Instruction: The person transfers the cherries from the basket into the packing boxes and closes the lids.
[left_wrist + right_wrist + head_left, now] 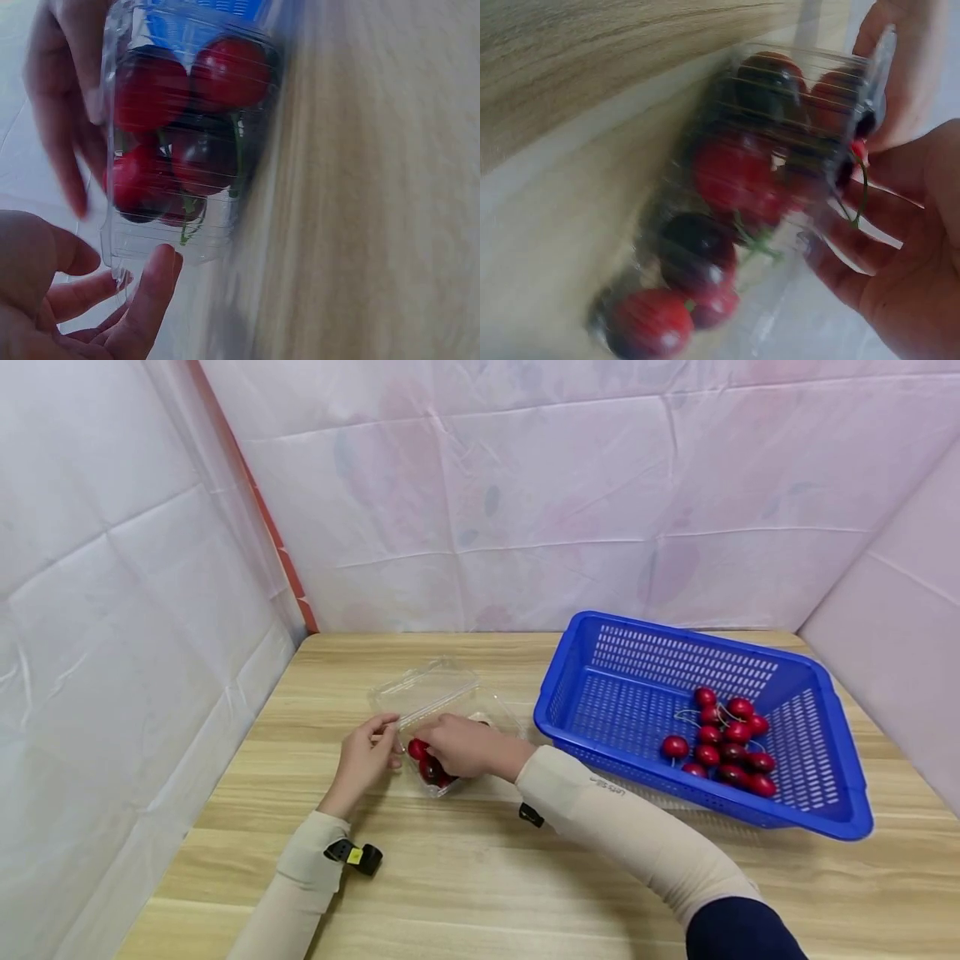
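A clear plastic clamshell box (438, 789), its lid (423, 685) folded back, holds several dark red cherries (202, 154) with green stems. At the box's left edge is my left hand (367, 756); thumb and fingertips pinch a corner of the rim in the left wrist view. My right hand (461, 747) reaches over the box with its fingertips at the cherries. In the right wrist view, its fingers (840, 277) extend toward the box, near a cherry (860, 148) whose stem hangs over the rim. Whether they grip that cherry is obscured by blur and the box wall.
A blue perforated basket (592, 693) stands to the right, with a pile of cherries (735, 731) in its right half. Both rest on a wooden table (450, 893). Pale cloth walls (525, 527) enclose the back and sides.
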